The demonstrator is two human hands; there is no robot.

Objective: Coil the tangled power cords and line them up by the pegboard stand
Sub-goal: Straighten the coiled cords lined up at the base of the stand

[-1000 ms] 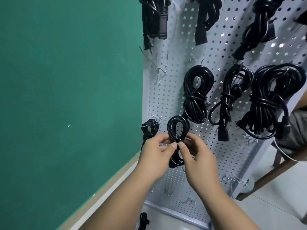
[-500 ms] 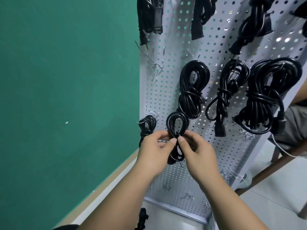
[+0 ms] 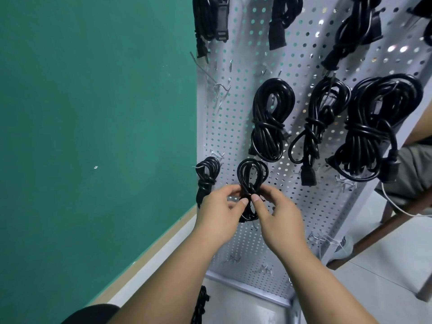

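While both hands work at the lower left of a white pegboard stand (image 3: pixel 233 113), a small coiled cord (image 3: pixel 250 174) sits between them, close against the board's face. The left hand (image 3: pixel 219 213) pinches the coil's waist from the left with thumb and fingers. The right hand (image 3: pixel 278 216) pinches the same waist from the right, and the two thumbs nearly touch in front of the bundle. Both grips are narrow and closed on the cord itself.

The coil's long axis runs up and down the board. Its rounded loop rises above the fingers, and a shorter bunch hangs below them, partly hidden by the hands. Neither hand is nearer, since each holds the middle. Whether the top loop is caught on a hook cannot be told.

Judging by this, any hanging move depends on the loop lying above the grip, so the lift would go up and toward the board.

Just left of the held coil hangs a neighbouring small coil (image 3: pixel 207 176). Larger coils (image 3: pixel 271 120) hang above and to the right. A green wall (image 3: pixel 93 113) fills the left side, and a loose black cord (image 3: pixel 201 305) lies on the floor near the stand's base.
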